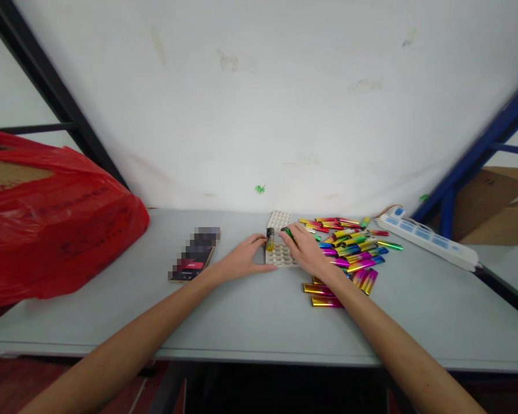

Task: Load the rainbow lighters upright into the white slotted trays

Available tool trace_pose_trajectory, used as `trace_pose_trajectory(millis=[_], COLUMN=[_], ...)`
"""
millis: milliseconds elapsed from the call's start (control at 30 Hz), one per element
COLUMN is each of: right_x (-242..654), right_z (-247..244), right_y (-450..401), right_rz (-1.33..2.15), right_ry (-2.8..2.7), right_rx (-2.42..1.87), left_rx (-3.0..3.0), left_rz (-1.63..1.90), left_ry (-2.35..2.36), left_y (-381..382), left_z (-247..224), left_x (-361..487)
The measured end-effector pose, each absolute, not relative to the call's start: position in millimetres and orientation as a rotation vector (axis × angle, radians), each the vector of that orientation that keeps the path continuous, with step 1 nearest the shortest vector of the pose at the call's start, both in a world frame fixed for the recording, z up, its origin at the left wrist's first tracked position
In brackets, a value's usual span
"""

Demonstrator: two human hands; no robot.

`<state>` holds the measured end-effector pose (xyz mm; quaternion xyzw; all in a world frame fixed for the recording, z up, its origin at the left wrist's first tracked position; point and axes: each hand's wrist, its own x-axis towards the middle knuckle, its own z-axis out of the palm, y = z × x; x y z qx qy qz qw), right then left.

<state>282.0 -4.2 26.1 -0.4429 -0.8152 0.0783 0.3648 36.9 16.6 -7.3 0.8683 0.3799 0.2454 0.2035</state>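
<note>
Right now my right hand is closed in a narrow grip on a small dark green, glossy piece, which I hold over the off-white tray with rows of rounded hollows; whether its lower end touches the tray I cannot tell, since my fingers cover it. My left hand is wide, thumb and fingers spread around the tray's near left corner, the thumb along the near edge and the fingertips beside the left side. Close to those fingertips, a slim see-through yellow piece with a black top stands upright at the tray's left. Just behind lies a pale panel with rows of small round marks, though I cannot tell whether it is one piece with the tray. To the right, partly under my forearm, spreads a loose heap of slim, shiny metallic pieces in gold, magenta, blue, green and red. Beyond them a long white power strip with blue sockets lies on the smooth grey table. Left of my hands rests a dark phone, partly blurred, and farther left bulges a crinkled red plastic bag
</note>
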Motion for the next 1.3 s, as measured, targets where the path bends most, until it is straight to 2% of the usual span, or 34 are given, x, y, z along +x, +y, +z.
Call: trace_pose_trajectory(millis=[100,433,700,967,1100,1300], right_x=[281.2,276.0,276.1,267.4,288.7,345.3], right_z=[25.9,18.2,13.5,21.6,27.3,24.8], right_y=[-4.7,1.4,3.2,-2.9,4.8,25.7], right_rz=[0.113,0.287,0.166,-0.137,-0.146,-0.25], right_ry=[-2.172,-2.236,-2.377,-2.453,-2.428,-2.296], right_rx=[-1.141,-1.252,-1.145,-1.302,-1.278,-1.626], left_rx=[2.417,2.416,2.435,2.451,2.45,2.444], left_rz=[0.685,0.674,0.689,0.662,0.637,0.617], left_ry=[1.054,1.031,0.997,1.034,1.067,1.06], left_y=[17.1,17.2,18.5,20.0,20.1,18.1], left_z=[-8.2,-8.0,-9.1,-11.5,-12.5,-8.7], left_x=[37.1,36.5,36.2,35.3,35.4,35.1])
